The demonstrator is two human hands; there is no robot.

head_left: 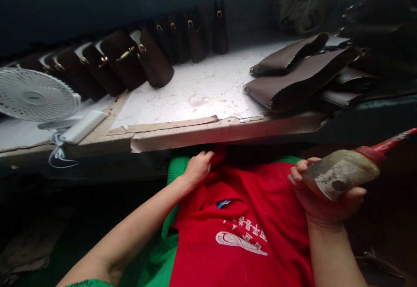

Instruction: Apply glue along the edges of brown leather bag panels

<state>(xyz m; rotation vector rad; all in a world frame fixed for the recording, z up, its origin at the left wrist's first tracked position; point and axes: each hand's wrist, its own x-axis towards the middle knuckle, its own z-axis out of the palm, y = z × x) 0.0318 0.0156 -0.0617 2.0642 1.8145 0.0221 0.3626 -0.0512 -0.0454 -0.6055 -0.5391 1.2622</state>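
Observation:
In my right hand [325, 204] is a stained, yellowish squeeze bottle [345, 172], tilted so that its long red nozzle points up and to the right. My fingers and thumb wrap round the bottle's body. My left hand [199, 165] is closed on the cloth of the red apron [241, 204], over my lap just below the table's front edge. Its fingertips are partly hidden against the cloth. On the table [195, 100], dark brown leather bag pieces [299, 76] lie stacked at the right, in front of and beyond my right hand.
Several dark brown bags [120, 61] with gold clasps stand in a row at the left and back of the table. A white fan [35, 94] with a cord is at the left edge. White paper with a torn front edge covers the tabletop.

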